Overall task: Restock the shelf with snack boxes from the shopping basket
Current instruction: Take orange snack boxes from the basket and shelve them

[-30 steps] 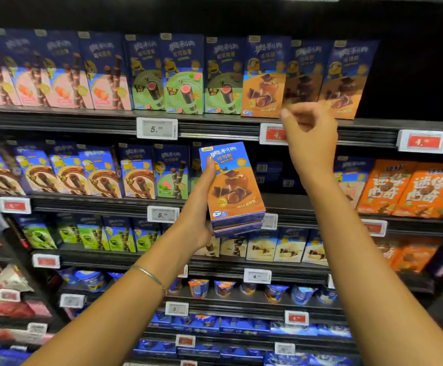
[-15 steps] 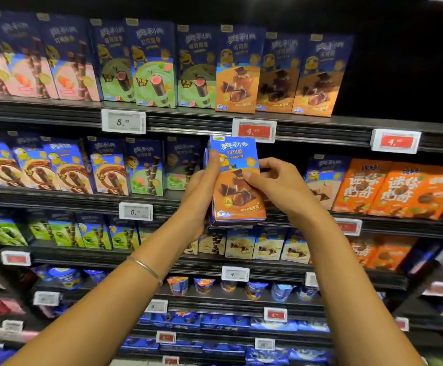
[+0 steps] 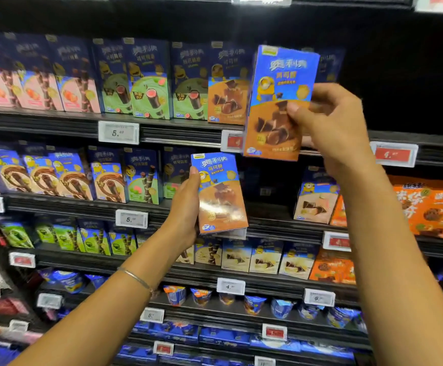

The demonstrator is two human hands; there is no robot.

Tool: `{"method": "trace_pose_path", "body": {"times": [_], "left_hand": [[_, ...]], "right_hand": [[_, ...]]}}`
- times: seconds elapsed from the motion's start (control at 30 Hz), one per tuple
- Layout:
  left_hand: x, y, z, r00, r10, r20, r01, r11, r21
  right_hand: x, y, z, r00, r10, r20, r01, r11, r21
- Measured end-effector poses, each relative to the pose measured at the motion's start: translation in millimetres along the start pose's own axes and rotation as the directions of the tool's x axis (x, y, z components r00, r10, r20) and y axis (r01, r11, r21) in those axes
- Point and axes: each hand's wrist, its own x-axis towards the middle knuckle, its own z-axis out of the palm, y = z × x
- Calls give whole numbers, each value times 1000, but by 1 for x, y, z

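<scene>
My right hand (image 3: 334, 122) pinches a blue and orange snack box (image 3: 278, 101) by its right edge and holds it upright in front of the top shelf (image 3: 178, 128), just right of a matching orange box (image 3: 225, 101) standing there. My left hand (image 3: 186, 207) grips another snack box (image 3: 220, 194) of the same kind, lower down, in front of the second shelf; more box edges show under it. The shopping basket is out of view.
Rows of pink, green and brown snack boxes (image 3: 146, 83) fill the shelves at left. Orange boxes (image 3: 431, 207) stand on the second shelf at right. The top shelf is dark to the right of the raised box. Price tags (image 3: 118, 132) line the shelf edges.
My right hand came down to the boxes in my left hand, took one, and has lifted it up to the top shelf. My left hand stayed in place with the others.
</scene>
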Motion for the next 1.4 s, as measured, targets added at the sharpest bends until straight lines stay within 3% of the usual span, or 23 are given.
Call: {"method": "trace_pose_path", "body": {"times": [0.27,0.57,0.83,0.97,1.2,1.3,1.4], "left_hand": [[-13,-18,5,1000,3,-5,-3,998,62],[-19,-21,5,1000,-6,-18,8,997,74],[-22,-28,5,1000,-28,5,27,995,94],[-31,-33,7,999,-18,27,14,991,129],[-42,-26,16,992,19,127,-23,999,34],[-40,1,38,982,139,126,-135,990,-39],[-26,31,65,956,270,112,-266,962,-57]], "right_hand": [[72,20,20,966,-60,-250,28,991,-130],[83,36,36,958,-112,-264,-4,916,-400],[84,36,42,956,-125,-265,-24,868,-495],[78,33,37,965,-115,-236,-1,898,-441],[-1,36,18,941,-229,-247,202,971,-129],[-32,40,14,998,-53,-45,53,999,-5],[-39,40,10,995,58,82,-61,998,35]]}}
